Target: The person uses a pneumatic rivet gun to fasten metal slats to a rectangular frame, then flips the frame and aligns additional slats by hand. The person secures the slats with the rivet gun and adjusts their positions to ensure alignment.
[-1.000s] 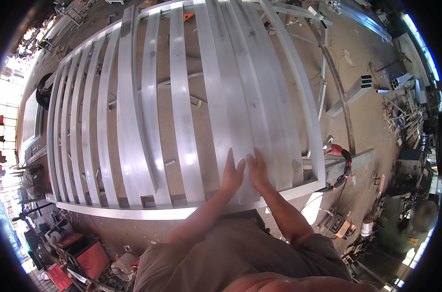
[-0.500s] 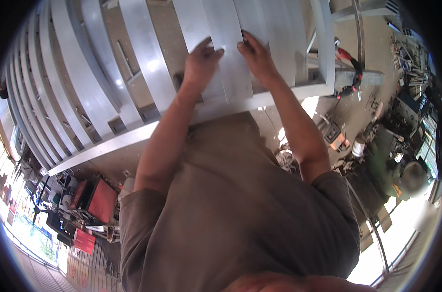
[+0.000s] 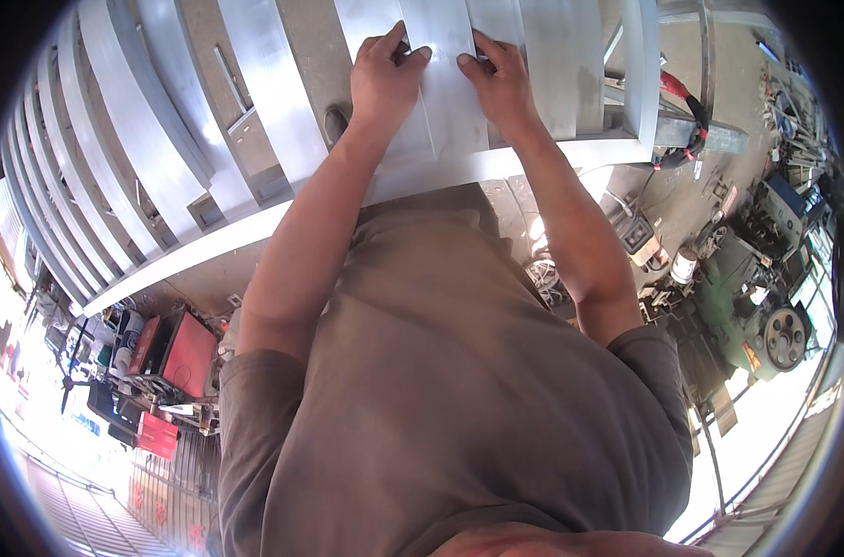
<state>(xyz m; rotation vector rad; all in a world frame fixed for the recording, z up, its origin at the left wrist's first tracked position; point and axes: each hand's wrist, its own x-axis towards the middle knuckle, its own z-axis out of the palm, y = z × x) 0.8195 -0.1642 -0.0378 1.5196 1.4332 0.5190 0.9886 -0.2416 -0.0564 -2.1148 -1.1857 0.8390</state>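
A large silvery metal frame with long parallel slats lies before me; its near rail [image 3: 208, 249] runs across below my hands. My left hand [image 3: 382, 85] is at the left edge of a flat metal slat [image 3: 447, 88], its thumb on the top face and its index finger stretched along it. At the opposite edge of that slat, my right hand [image 3: 504, 91] has its thumb on top and its fingers bent over the side. Both hands grip the slat between them; some fingertips are hidden. Wider metal slats [image 3: 550, 74] lie close beside it on the right.
Gaps between the left slats show the floor and a loose thin bar [image 3: 229, 79]. A black-and-red cable [image 3: 696, 125] hangs by the right end post [image 3: 640, 74]. To the right are a white bucket [image 3: 684, 266] and a green machine with a wheel [image 3: 782, 339]. A red cabinet [image 3: 192, 353] stands left.
Both hands have shifted a little away from me over the frame, still at the same slat. The whole view has moved slightly too, and the frame appears higher in it.
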